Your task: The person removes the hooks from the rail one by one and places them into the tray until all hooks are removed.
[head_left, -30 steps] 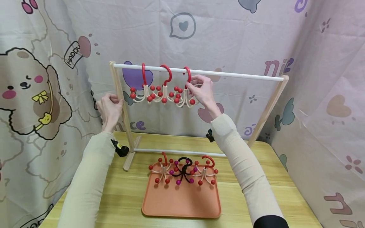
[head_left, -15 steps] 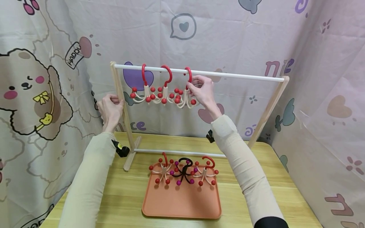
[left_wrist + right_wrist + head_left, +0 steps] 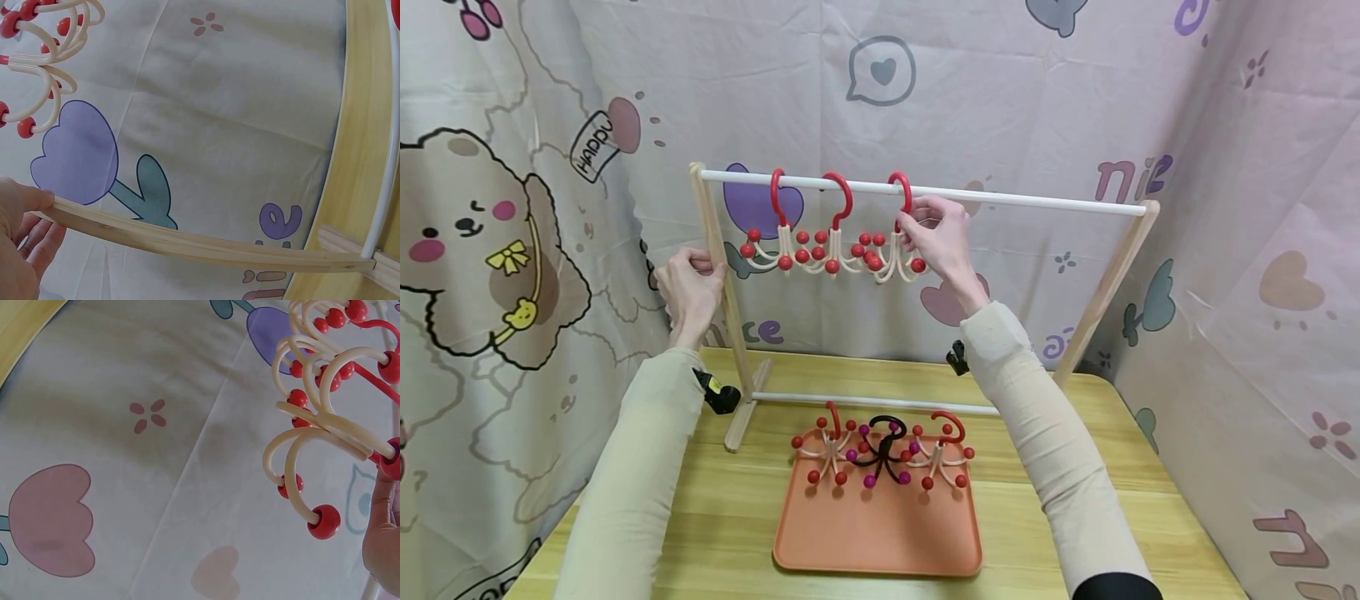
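Three cream hangers with red hooks and red ball tips hang on the white top rod [image 3: 1030, 198] of a wooden rack. My right hand [image 3: 942, 237] pinches the rightmost hanger [image 3: 901, 187] at the lower part of its hook. To its left hang the middle hanger [image 3: 837, 208] and the leftmost hanger [image 3: 777, 200]. In the left wrist view, my left hand [image 3: 22, 240] grips the rack's left upright [image 3: 187, 244] between thumb and fingers. The right wrist view shows the pinched hanger's curved arms [image 3: 294, 469] close beside the right hand [image 3: 384, 544].
An orange tray [image 3: 880, 542] lies on the wooden table [image 3: 715, 517] below the rack. At its back edge sit two red-hooked hangers [image 3: 831, 450] and a black hanger [image 3: 884, 450] with purple tips. A white lower rod [image 3: 872, 402] runs behind the tray; a patterned curtain [image 3: 1022, 100] hangs behind.
My right hand has moved slightly right along the top rod with the rightmost hanger, widening its gap from the middle one. My left hand stays on the upright.
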Tool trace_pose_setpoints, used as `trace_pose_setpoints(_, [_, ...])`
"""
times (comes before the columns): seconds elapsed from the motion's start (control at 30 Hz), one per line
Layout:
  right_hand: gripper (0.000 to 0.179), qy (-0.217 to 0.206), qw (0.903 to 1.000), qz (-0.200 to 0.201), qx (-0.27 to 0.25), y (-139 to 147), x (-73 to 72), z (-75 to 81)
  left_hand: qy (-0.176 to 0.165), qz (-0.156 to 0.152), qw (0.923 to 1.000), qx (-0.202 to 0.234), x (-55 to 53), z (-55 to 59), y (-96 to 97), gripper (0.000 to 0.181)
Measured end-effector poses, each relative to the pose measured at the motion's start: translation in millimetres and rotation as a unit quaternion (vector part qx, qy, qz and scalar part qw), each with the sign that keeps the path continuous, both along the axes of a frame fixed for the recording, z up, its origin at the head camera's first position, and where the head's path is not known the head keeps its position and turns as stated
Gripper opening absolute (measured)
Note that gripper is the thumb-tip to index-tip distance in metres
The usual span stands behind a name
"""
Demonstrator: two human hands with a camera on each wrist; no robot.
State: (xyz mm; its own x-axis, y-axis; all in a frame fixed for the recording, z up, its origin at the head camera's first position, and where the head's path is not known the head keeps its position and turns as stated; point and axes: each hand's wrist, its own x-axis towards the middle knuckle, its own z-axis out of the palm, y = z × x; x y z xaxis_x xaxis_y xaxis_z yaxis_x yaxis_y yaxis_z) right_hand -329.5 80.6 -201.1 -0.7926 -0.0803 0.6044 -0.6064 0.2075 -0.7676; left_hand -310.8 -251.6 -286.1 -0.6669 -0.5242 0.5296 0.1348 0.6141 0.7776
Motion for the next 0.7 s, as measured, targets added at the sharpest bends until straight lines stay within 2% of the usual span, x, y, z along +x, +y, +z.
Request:
trace_pose_setpoints(0.5, [0.019, 0.003, 0.9999, 0.000, -0.011, 4.9, 4.1, 1.9, -0.012, -0.009, 0.9998, 0.014, 1.5, -0.6, 0.1, 0.028])
trace_pose_setpoints(0.7, [0.016, 0.000, 0.9995, -0.002, -0.032, 7.6, 5.0, 3.5, -0.015, -0.012, 0.9997, 0.013, 1.5, -0.8, 0.7, 0.028])
